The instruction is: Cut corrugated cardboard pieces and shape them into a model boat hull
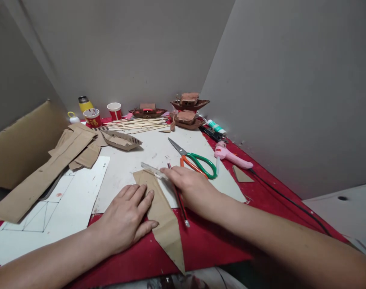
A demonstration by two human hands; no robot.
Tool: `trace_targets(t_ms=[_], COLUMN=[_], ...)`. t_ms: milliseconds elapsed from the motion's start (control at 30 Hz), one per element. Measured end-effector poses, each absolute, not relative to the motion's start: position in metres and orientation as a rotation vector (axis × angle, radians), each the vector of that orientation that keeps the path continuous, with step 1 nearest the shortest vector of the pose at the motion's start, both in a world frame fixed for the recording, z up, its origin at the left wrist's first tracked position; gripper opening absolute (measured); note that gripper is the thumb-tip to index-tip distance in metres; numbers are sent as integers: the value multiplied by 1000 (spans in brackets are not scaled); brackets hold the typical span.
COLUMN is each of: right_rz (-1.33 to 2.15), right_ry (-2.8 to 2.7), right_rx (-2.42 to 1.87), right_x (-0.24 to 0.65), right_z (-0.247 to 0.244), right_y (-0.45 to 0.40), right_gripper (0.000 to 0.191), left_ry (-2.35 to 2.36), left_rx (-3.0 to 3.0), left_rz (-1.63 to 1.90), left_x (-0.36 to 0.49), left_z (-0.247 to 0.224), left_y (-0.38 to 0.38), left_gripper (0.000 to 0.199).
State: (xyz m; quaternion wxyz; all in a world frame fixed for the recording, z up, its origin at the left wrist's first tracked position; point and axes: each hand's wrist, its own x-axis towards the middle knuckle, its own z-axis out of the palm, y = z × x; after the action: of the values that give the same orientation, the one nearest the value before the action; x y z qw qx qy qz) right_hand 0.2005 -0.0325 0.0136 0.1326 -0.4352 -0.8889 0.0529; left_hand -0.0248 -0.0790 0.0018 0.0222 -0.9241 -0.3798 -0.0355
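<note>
A strip of brown cardboard (167, 228) with a pointed near end lies at the table's front. My left hand (127, 212) rests on its left edge, fingers spread and lying flat. Over the strip's far end, my right hand (191, 188) is closed on a clear ruler (149, 166) and a dark red pencil (180, 204). The ruler points left from my fingertips; the pencil slants down toward me under the palm. Just beyond this hand lie scissors (197, 158) with green and orange handles, partly hidden by it.
Cardboard pieces (56, 160) and a drawn sheet (44, 216) lie at left. Behind are a cardboard hull (121, 139), thin sticks (134, 125), paper cups (114, 110) and brown model boats (189, 102). A pink glue gun (232, 155) trails a black cord (288, 198) at right.
</note>
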Motion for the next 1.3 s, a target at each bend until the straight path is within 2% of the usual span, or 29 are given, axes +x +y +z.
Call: trace_targets(t_ms=[200, 400, 500, 633, 900, 1200, 1300], right_rz=[109, 259, 321, 474, 790, 771, 711], right_ry=[-2759, -2674, -2630, -2587, -2478, -2452, -2415], right_rx=[-1200, -1055, -998, -957, -947, -825, -805], right_x=[185, 198, 203, 206, 206, 214, 215], right_z=[14, 7, 3, 0, 1, -16, -21], right_y=[-41, -42, -41, -41, -40, -46, -46], right_gripper=[35, 32, 38, 45, 50, 69, 70], left_ry=[-1079, -971, -977, -1013, -976, -1027, -1020], left_rx=[-2886, -2942, -2923, -2935, -2920, -2952, -2976], left_rz=[-139, -374, -400, -269, -202, -99, -73], left_x=[-26, -39, -45, -47, -46, -45, -45], left_z=[-1, 0, -3, -8, -9, -7, -6], left_y=[-73, -60, -53, -48, -48, -47, -46], left_gripper=[67, 51, 59, 75, 76, 81, 84])
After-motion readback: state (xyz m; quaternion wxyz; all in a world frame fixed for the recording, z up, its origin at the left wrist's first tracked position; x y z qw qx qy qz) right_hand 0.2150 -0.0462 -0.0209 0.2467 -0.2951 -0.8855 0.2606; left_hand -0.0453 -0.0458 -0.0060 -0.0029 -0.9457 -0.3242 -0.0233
